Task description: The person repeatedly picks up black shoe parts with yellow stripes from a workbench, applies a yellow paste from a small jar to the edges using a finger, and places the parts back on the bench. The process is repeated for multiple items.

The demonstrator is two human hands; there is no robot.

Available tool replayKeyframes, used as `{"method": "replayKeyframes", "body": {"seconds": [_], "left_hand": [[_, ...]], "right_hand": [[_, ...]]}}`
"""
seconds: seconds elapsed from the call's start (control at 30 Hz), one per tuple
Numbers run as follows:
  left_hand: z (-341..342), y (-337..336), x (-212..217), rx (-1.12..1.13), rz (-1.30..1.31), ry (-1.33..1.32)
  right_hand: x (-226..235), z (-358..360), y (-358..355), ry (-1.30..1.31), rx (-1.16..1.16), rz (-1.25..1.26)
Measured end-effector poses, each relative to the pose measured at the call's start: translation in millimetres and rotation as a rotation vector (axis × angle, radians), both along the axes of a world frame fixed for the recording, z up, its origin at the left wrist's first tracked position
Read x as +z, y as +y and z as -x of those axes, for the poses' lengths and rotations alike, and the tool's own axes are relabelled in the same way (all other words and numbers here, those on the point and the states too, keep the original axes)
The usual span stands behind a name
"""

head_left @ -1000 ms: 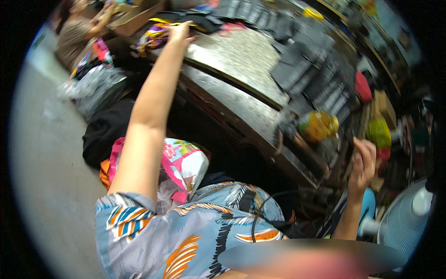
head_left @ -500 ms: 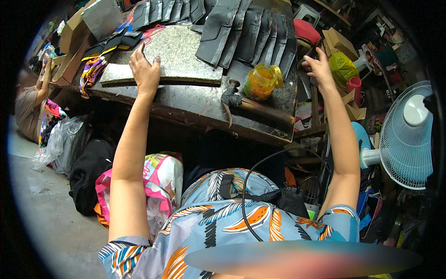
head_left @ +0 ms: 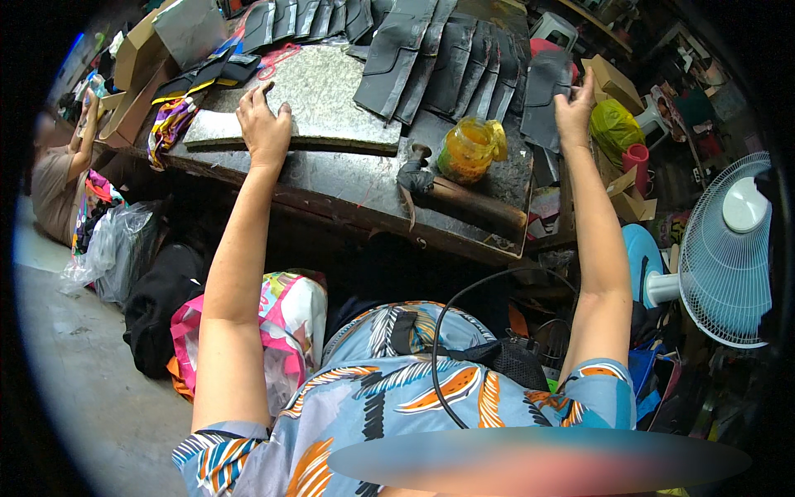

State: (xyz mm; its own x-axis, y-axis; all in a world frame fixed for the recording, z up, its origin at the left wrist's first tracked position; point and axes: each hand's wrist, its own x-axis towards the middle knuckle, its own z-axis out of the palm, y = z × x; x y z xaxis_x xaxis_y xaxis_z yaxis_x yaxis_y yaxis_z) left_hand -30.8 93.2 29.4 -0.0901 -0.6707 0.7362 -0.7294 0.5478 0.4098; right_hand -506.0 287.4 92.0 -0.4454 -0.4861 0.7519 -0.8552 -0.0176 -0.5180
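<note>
Right of the jar (head_left: 470, 151) with amber contents, the right hand (head_left: 576, 121) has thumb and fingers clamped on the edge of a dark grey piece (head_left: 546, 93). Well left of the jar, the left hand (head_left: 264, 131) is at a pale speckled slab (head_left: 339, 95), thumb and fingers apart; whether it touches the slab I cannot tell. Behind the jar, overlapping dark panels (head_left: 451, 62) lie on the table (head_left: 331, 176); just in front of it lies a brown rod (head_left: 476, 204)

Short-sleeved blue-grey shirt (head_left: 331, 407) with feathery orange, black and white strokes, black mesh pouch (head_left: 515, 361), thin black cable (head_left: 436, 348)
</note>
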Motion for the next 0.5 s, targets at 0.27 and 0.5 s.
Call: {"method": "replayKeyframes", "body": {"seconds": [0.27,0.5], "left_hand": [[8.6,30.8,31.0,-0.030,0.302,0.024],[43.8,130.0,97.1,-0.439,0.637,0.001]], "right_hand": [[82.8,-46.9,35.9,-0.242,0.398,0.287],[108.7,-210.0,79.7,-0.406,0.965,-0.197]]}}
